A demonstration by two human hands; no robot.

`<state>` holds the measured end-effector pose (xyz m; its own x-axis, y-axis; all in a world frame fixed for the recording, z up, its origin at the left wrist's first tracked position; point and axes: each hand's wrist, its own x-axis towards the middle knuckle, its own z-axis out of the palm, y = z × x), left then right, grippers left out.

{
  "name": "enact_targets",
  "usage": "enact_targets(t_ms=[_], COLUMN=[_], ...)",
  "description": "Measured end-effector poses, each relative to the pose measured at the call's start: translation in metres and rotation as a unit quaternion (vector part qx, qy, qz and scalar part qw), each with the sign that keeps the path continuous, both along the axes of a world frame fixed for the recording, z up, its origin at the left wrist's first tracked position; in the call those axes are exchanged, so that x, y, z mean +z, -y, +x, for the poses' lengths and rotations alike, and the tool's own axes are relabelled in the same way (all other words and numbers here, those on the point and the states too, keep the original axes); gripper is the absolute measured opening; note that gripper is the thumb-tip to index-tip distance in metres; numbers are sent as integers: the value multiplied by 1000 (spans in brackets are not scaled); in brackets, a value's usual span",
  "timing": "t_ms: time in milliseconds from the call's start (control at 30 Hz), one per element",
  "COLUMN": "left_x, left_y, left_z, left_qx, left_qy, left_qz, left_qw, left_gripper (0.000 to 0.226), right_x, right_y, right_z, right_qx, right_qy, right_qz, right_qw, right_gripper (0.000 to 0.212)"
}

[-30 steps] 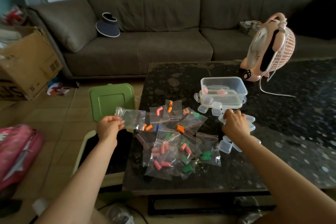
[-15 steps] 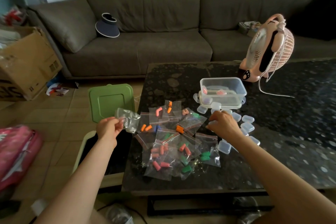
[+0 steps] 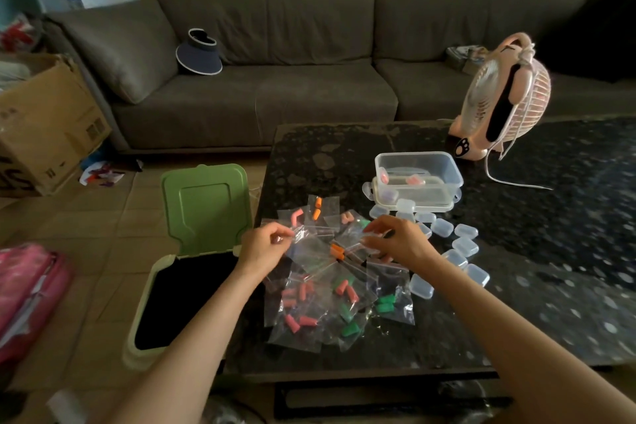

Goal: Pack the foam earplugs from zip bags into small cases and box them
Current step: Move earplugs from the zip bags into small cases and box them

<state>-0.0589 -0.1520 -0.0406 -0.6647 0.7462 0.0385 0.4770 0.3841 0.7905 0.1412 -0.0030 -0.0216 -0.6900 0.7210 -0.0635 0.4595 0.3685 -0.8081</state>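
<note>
Early on, I judge: left hand (image 3: 263,248) and right hand (image 3: 401,241) pinch one clear zip bag (image 3: 311,249), many filled bags (image 3: 303,306) wait, and the clear plastic box (image 3: 447,179) holds few small cases (image 3: 414,180).

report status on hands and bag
Left hand and right hand both pinch one zip bag, orange earplugs inside. Small cases beside, untouched. Nothing in the way.

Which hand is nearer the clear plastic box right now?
Right. The right hand sits in front of the clear plastic box; the left hand is farther left, near the green bin lid.
</note>
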Motion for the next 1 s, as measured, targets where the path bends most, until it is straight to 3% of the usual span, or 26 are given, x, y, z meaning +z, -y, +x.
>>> enact_targets(t_ms=[133,267,333,533,667,800,1000], left_x=[2,19,19,18,16,14,15], left_y=[0,1,-1,-5,-5,-7,-8], left_z=[5,33,44,43,46,46,49], left_qx=[-25,-182,-208,-200,-201,-164,-163], left_qy=[-185,-107,-104,-154,-142,-112,-127], left_qz=[19,75,92,136,134,144,119], left_qw=[982,975,968,958,960,970,971], left_gripper=[19,40,51,47,46,39,38], right_x=[9,13,16,17,15,12,14], right_y=[8,21,29,33,34,34,34], right_z=[-2,-12,-17,-24,-23,-25,-23], right_qx=[31,28,39,55,84,91,97], right_qy=[-85,-153,-178,-168,-169,-168,-152], right_qz=[-124,-226,-267,-303,-315,-329,-327], right_qw=[988,962,946,937,930,925,927], right_gripper=[25,35,38,44,51,37,40])
